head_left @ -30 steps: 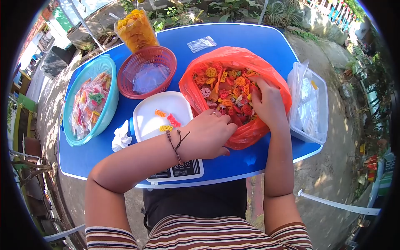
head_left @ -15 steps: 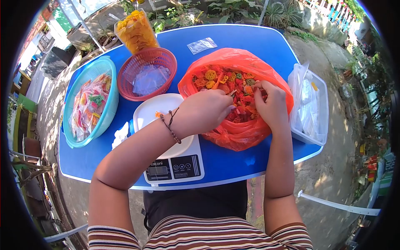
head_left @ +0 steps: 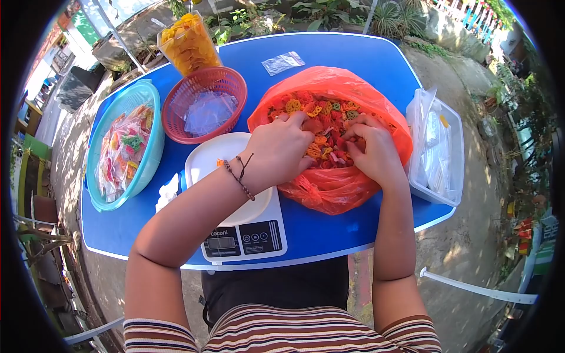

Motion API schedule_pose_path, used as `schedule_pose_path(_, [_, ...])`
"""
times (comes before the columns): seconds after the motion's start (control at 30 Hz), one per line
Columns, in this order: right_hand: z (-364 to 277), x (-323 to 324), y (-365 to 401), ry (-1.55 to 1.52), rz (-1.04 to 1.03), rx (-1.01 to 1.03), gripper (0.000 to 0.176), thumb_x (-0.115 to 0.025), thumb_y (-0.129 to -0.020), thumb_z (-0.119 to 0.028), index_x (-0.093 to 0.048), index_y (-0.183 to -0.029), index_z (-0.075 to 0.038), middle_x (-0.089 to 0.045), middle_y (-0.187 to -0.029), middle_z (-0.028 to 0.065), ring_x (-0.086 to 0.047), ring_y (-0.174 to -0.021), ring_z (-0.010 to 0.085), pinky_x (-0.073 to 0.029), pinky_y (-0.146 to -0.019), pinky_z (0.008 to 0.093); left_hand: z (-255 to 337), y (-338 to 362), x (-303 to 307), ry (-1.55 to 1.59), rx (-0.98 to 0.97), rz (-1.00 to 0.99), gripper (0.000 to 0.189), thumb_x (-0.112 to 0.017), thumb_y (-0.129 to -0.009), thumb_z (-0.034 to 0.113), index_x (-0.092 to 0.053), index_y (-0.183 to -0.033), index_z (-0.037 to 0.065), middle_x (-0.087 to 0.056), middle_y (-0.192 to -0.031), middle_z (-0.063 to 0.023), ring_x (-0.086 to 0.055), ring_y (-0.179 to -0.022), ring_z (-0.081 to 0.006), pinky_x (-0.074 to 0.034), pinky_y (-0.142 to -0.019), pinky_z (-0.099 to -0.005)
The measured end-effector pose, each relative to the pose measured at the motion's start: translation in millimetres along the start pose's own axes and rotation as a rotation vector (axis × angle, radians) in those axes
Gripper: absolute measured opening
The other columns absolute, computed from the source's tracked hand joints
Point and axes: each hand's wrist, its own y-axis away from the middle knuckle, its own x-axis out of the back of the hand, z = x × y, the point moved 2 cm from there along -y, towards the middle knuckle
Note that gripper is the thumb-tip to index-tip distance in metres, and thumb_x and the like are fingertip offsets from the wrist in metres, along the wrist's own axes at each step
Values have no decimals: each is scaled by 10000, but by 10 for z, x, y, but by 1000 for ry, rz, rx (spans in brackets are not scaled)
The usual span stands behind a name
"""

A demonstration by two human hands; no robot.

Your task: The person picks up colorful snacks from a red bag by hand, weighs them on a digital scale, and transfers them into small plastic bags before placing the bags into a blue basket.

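An orange-red plastic bag [head_left: 332,191] stands with its mouth wide, full of small colourful wheel-shaped crackers [head_left: 322,141]. Over the left part of the crackers is my left hand [head_left: 281,147], fingers spread and bent down among the pieces. On the other side of the bag mouth, my right hand [head_left: 375,150] has its fingers curled and its thumb close to the index finger; what lies between them is hidden. Beneath my left forearm sits a white kitchen scale [head_left: 268,215] bearing a white plate [head_left: 203,154], with an orange piece [head_left: 219,162] near my wrist.
A turquoise basket [head_left: 154,144] with filled packets [head_left: 123,150] is at left. A red basket [head_left: 235,97] holds clear bags [head_left: 209,115]. Behind it stands a tub of yellow chips [head_left: 191,47]. A plastic box [head_left: 438,147] is at right, a small bag [head_left: 282,63] at the back.
My left hand has shifted left and its fingers have spread from a closed grip. My right hand has moved slightly left and lower, deeper over the crackers.
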Motion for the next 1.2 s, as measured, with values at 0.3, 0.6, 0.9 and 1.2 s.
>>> schedule_pose_path(0.3, [-632,-151,94,-347,199,365,157,-713,-852,44,-640,-986,6,-701,-919,140,-706,-829,304,-565,-703,373,-73,339,274,558,-76,348,230,-794,-845,136,-749,-1062,77,-739,-967,-82,-714,-810,-222,-566,-744,-320])
schedule_pose_path(0.6, [-1114,-385,226,-249,150,707,207,-722,-782,5,-692,-986,-11,-719,-1040,114,-694,-945,279,-556,-810,379,-441,1246,281,567,262,505,127,-791,-805,6,-777,-931,14,-760,-939,-104,-718,-804,-174,-561,-715,-285])
schedule_pose_path(0.9, [-1093,-383,198,-175,161,734,168,-710,-773,-6,-705,-938,-40,-724,-997,57,-676,-932,233,-506,-848,383,-553,1428,180,311,381,584,224,-795,-811,66,-780,-1034,59,-748,-1133,-97,-671,-1084,-260,-501,-964,-390])
schedule_pose_path(1.2, [-232,76,-5,44,240,122,104,-653,-840,-20,-681,-940,-15,-712,-950,185,-681,-878,370,-529,-794,458,59,716,92,346,-168,306,239,-718,-860,105,-720,-1098,81,-692,-1188,-85,-643,-1117,-291,-469,-999,-442])
